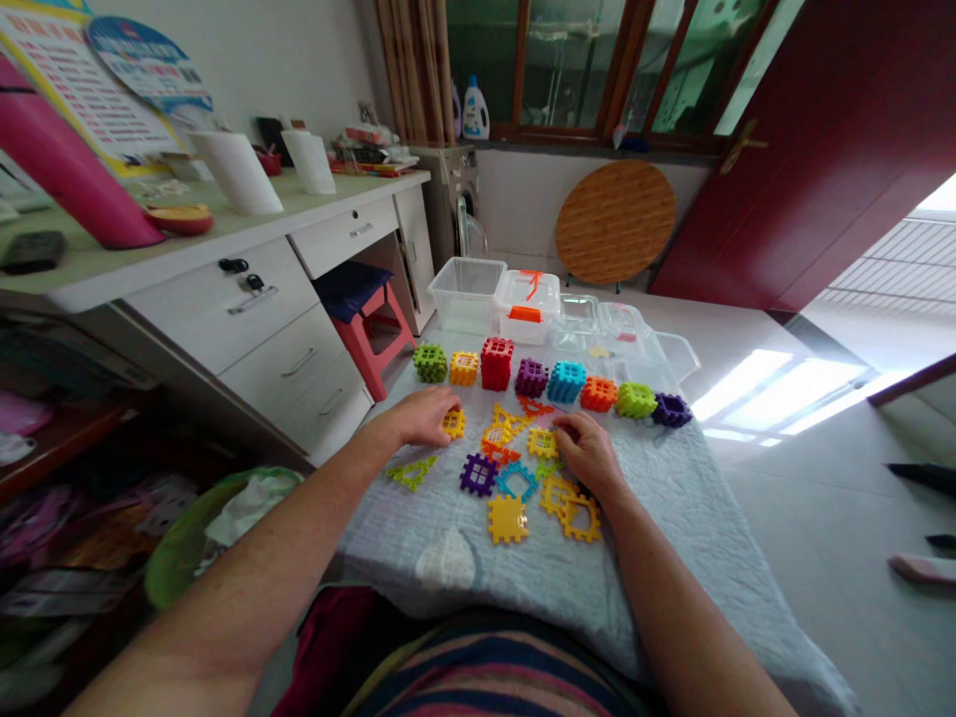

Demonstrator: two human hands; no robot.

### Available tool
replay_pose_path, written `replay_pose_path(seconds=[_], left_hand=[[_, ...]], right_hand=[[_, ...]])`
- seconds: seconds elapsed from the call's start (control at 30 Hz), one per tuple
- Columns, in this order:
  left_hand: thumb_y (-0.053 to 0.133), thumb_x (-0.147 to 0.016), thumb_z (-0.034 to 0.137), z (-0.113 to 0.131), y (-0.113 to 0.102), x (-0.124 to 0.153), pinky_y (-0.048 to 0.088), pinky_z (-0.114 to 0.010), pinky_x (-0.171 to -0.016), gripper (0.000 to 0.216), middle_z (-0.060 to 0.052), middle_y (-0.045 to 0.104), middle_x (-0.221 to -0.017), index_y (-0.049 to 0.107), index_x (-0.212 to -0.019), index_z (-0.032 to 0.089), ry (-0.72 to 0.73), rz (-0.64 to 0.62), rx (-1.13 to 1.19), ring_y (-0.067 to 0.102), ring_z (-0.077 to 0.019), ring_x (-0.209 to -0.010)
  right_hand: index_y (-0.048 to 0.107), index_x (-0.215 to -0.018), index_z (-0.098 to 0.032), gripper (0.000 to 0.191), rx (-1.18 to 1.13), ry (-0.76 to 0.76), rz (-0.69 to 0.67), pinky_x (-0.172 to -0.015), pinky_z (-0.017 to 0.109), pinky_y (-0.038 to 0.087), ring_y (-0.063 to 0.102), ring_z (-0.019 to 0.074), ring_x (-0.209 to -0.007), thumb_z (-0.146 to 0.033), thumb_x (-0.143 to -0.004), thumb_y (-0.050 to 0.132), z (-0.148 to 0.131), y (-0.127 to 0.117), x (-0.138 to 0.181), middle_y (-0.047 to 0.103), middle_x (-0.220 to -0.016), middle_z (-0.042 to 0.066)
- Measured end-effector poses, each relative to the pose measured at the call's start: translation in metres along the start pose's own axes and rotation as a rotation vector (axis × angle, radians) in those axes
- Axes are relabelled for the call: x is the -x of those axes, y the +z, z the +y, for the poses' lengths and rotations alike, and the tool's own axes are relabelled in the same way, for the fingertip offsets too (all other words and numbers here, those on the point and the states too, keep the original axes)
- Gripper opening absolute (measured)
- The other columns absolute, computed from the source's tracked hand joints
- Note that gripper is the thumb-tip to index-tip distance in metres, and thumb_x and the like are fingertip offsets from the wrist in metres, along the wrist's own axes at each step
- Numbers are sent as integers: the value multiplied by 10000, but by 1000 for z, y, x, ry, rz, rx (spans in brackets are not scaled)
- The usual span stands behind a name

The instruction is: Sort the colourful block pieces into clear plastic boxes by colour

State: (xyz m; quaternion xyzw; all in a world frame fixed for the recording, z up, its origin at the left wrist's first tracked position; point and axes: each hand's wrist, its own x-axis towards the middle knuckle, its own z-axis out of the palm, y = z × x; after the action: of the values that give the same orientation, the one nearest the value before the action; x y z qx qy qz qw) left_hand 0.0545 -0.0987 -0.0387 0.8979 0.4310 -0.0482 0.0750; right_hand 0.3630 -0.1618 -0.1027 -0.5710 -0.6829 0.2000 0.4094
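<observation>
My left hand [431, 416] is closed, fingers curled over the edge of a yellow window tile [453, 425]. My right hand [587, 450] is also closed, its fingertips at the right edge of another yellow window tile [543, 443]. Between and below the hands lie loose plastic tiles: a purple window tile [479, 476], a blue frame tile [518, 481], a solid yellow tile [508, 520] and a yellow tile with a round opening [581, 518]. A green triangle tile [413, 473] lies under my left wrist. Yellow and orange pieces [502, 428] overlap in the middle.
Behind the tiles runs a row of assembled cubes, including a taller red block [497, 364] and a dark purple cube [672, 409]. Clear plastic bins [468, 289] stand at the table's far end. A stool [365, 319] and white desk [261, 309] are left.
</observation>
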Motion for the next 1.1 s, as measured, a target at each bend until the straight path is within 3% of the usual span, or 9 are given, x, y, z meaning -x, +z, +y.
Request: replay_pose_path(seconds=[0.13,0.33,0.5,0.73,1.1], left_hand=[[677,-685,381,1,-12,1,460,-342,-893,425,-98,641,-1031,657,-1046,160,-18,56,-12,598,-257,-974],[630,-691,361,-12,-55,-18,454,-351,-892,462,-109,642,-1077,653,-1103,151,-49,214,-132,595,-272,-1023],[638,-668,370,-25,-80,-53,456,-337,-889,519,-100,654,-1144,656,-1146,168,-114,121,-203,603,-272,-1049],[653,-639,330,-28,-81,-84,459,-298,-904,544,-84,675,-1179,665,-1164,186,-152,-18,-222,609,-257,-1072],[655,-620,312,-36,-76,-95,474,-305,-895,493,-70,712,-1093,714,-1098,206,-138,-102,-199,629,-260,-1014]], right_hand=[[694,-896,-192,204,-8,-4,1,-726,310,474,596,184,-753,-244,-814,515,-2,0,0,633,-845,45],[695,-884,-198,203,3,-7,-4,-731,314,471,597,187,-756,-240,-813,510,-5,-2,0,638,-844,47],[696,-873,-193,206,24,-5,-14,-735,310,464,595,184,-756,-236,-805,506,-9,-4,0,638,-842,48],[700,-882,-184,217,27,-3,-15,-699,305,454,581,183,-723,-222,-793,507,-12,-5,0,627,-822,47],[693,-868,-191,206,10,3,-29,-709,296,443,566,174,-726,-204,-798,499,-14,-6,0,609,-820,40]])
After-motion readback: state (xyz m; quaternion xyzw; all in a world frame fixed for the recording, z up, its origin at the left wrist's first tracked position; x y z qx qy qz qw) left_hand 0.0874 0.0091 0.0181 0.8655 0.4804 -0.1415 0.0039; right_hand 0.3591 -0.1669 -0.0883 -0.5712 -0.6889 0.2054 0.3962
